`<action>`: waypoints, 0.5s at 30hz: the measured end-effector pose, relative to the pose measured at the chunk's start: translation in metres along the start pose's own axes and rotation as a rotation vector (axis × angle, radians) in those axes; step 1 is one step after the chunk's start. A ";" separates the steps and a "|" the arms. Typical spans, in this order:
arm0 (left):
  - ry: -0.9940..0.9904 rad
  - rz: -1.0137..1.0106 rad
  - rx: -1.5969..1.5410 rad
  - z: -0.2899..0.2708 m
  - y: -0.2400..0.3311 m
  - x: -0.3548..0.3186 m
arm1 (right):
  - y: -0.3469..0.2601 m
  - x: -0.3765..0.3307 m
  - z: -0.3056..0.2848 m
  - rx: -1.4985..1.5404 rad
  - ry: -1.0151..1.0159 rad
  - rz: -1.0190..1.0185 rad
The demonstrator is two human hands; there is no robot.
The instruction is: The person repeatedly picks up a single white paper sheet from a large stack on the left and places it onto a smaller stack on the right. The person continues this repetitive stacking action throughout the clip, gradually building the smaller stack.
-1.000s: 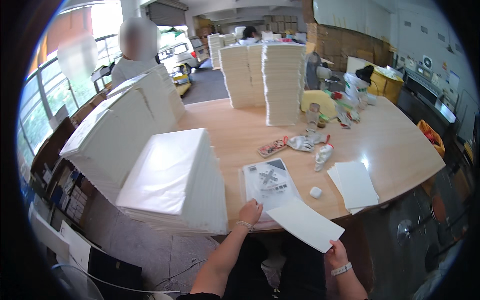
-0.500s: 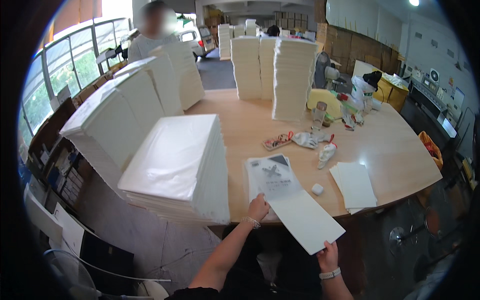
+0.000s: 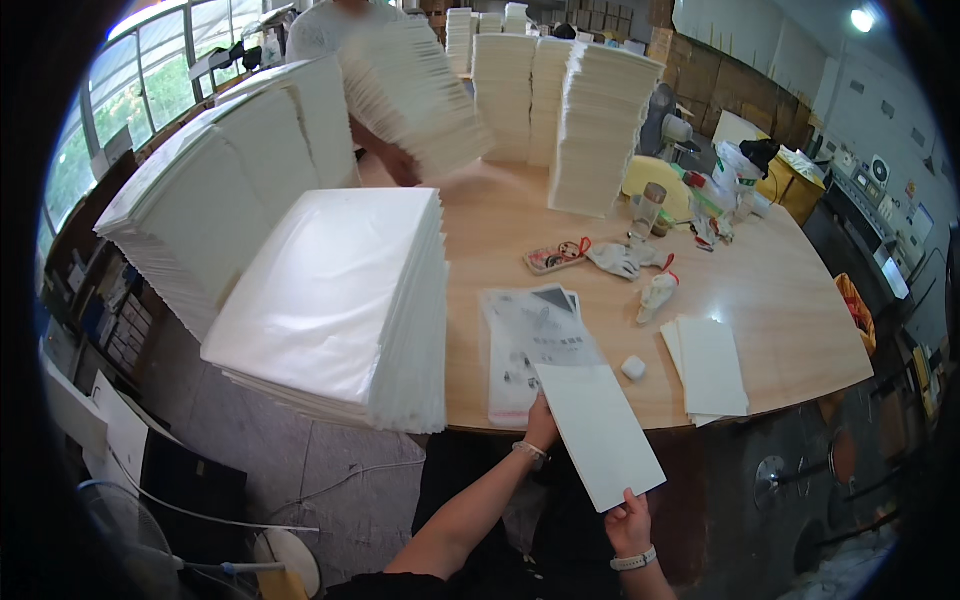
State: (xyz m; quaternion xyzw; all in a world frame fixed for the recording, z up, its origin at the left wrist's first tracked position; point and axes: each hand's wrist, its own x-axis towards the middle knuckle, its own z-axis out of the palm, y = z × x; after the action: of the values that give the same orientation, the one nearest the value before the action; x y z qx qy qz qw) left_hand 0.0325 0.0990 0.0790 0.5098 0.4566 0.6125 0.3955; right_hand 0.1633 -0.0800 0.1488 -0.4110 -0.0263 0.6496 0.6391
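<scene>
A long white card (image 3: 602,440), possibly several sheets thick, slants from the table's front edge toward me. Its far end lies inside a clear printed plastic bag (image 3: 552,340). My left hand (image 3: 541,425) is closed at the card's left edge, just below the bag's mouth; some of its fingers are hidden behind the card. At the near right corner, my right hand (image 3: 629,524) pinches the card between thumb and fingers. Beneath and left of the held bag, more clear printed bags (image 3: 508,395) lie flat on the table.
A tall stack of white sheets (image 3: 320,290) stands left of my hands, with further stacks (image 3: 605,130) behind. White cards (image 3: 708,368) lie to the right, near a small white case (image 3: 633,368), gloves (image 3: 657,298), a phone (image 3: 556,257) and a glass (image 3: 648,205). Another person (image 3: 345,40) handles a stack.
My left hand has shifted from the bag's edge down to the card's side. Card and right hand have moved slightly left. The other person has tilted a far stack and reached a hand under it.
</scene>
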 end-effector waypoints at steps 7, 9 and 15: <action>-0.362 -0.138 -0.050 -0.014 -0.036 -0.071 | 0.013 -0.014 -0.002 -0.234 0.094 0.008; -0.177 -0.166 -0.181 -0.015 -0.055 -0.113 | 0.030 -0.004 0.001 -0.234 0.056 0.024; -0.383 -0.726 -0.258 -0.026 -0.048 -0.125 | 0.052 0.097 0.010 0.037 -0.238 0.077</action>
State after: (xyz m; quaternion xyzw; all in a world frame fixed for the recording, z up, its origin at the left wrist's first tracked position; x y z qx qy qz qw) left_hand 0.0288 -0.0105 -0.0014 0.3669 0.4447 0.3800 0.7234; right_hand 0.1301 -0.0022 0.0777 -0.3196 -0.0741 0.7182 0.6136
